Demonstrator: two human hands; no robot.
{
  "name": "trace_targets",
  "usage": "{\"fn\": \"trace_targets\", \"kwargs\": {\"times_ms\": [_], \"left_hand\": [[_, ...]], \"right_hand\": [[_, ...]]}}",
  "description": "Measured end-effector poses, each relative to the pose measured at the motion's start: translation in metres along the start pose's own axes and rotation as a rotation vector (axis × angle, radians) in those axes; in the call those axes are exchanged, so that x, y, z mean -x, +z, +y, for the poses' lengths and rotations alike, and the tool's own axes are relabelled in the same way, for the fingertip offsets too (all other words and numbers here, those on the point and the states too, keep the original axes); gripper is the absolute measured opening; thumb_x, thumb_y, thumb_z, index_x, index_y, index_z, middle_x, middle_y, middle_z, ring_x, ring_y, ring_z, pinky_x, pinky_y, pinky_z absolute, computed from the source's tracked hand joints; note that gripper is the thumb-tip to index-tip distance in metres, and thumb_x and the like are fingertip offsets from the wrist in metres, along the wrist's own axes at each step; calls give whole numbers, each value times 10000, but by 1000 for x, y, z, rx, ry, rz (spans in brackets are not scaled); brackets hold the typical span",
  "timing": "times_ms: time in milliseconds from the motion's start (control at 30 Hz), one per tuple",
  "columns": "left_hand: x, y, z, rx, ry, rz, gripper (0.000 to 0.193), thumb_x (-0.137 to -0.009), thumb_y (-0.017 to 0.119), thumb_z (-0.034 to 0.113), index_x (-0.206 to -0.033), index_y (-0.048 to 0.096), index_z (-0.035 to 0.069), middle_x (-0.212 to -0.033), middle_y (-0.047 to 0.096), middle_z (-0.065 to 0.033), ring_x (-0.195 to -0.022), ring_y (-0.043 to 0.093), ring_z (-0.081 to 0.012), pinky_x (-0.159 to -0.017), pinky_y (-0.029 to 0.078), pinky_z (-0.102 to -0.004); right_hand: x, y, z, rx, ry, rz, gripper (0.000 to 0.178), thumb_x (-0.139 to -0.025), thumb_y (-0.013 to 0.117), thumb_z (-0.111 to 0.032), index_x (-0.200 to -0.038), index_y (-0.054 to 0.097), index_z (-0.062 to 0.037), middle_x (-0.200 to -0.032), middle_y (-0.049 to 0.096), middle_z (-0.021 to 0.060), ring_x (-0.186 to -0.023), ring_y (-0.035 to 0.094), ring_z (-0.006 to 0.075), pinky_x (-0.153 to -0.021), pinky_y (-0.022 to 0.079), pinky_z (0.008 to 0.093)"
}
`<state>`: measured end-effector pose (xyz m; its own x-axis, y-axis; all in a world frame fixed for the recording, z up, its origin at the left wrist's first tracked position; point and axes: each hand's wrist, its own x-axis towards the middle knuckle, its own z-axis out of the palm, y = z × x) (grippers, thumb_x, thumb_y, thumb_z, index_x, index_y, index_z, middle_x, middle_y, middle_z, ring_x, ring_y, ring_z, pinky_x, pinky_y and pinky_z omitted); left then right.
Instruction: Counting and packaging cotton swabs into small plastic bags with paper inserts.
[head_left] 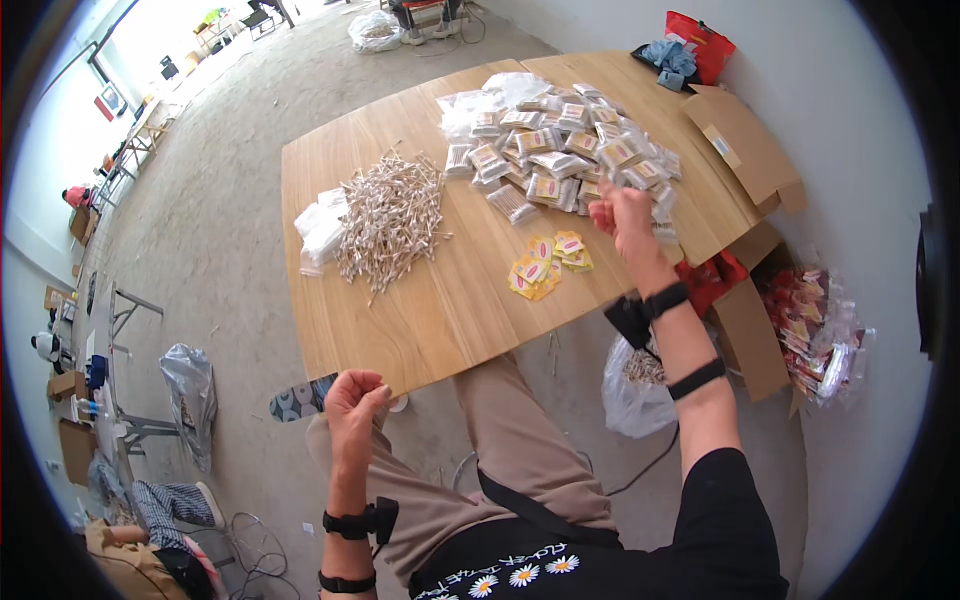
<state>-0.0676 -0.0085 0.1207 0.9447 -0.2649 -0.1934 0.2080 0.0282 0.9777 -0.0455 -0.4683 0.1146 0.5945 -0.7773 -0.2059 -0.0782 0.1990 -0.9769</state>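
My right hand (625, 218) is over the near right edge of a heap of clear packs of cotton swabs (540, 140), its fingers curled closed. Whatever they may hold is hidden. Small yellow and white label cards (535, 275) lie in a loose group to its left, nearer me. My left hand (355, 400) is at the table's near edge with its fingers curled in and nothing visible in them. Beyond it lies a big pile of loose cotton swabs (390, 220). White plastic bags (322, 232) touch that pile's left side.
The wooden table (420, 330) stands before my lap. At its right are open cardboard boxes (745, 150), red printed packaging (815, 335) and a red bag (700, 45). A bag of swabs (640, 385) sits on the floor below. Another person (150, 540) is at lower left.
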Motion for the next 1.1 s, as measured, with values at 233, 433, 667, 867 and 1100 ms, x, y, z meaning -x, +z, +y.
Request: {"fn": "trace_targets", "kwargs": {"times_ms": [233, 433, 667, 867, 1100], "left_hand": [[-88, -39, -7, -340, 172, 186, 185, -812, 719, 22, -976, 653, -29, -867, 686, -61, -802, 647, -118, -745, 534, -253], [-190, -82, -18, -661, 217, 337, 268, -793, 735, 38, -1042, 654, -20, -928, 716, -97, -875, 684, -156, -792, 549, -284], [-286, -114, -38, -884, 266, 597, 347, -696, 833, 185, -944, 678, -1, -816, 702, -96, -768, 676, -214, -720, 539, -352], [-287, -107, -25, -742, 76, 374, 206, -727, 806, 101, -830, 648, 17, -733, 651, -39, -687, 627, -153, -653, 508, -286], [-203, -127, -6, -6, 76, 267, 160, -800, 729, -27, -781, 597, 60, -739, 649, -6, -666, 611, -84, -586, 482, -228]], "right_hand": [[108, 26, 109, 756, -453, -446, 254, -799, 734, -236, -709, 632, -21, -633, 650, 141, -557, 640, 249, -547, 492, 389], [154, 53, 109, 1006, -529, -587, 277, -717, 763, -293, -667, 622, -60, -685, 654, 130, -652, 646, 317, -588, 486, 443], [154, 54, 104, 985, -389, -579, 281, -675, 790, -255, -645, 600, -51, -646, 613, 107, -605, 606, 290, -551, 446, 402], [153, 53, 104, 975, -329, -557, 255, -673, 789, -215, -651, 602, -42, -616, 599, 99, -563, 583, 248, -530, 431, 368], [154, 57, 98, 979, -243, -551, 262, -670, 800, -233, -671, 622, -40, -605, 605, 98, -549, 583, 252, -536, 446, 357]]}}
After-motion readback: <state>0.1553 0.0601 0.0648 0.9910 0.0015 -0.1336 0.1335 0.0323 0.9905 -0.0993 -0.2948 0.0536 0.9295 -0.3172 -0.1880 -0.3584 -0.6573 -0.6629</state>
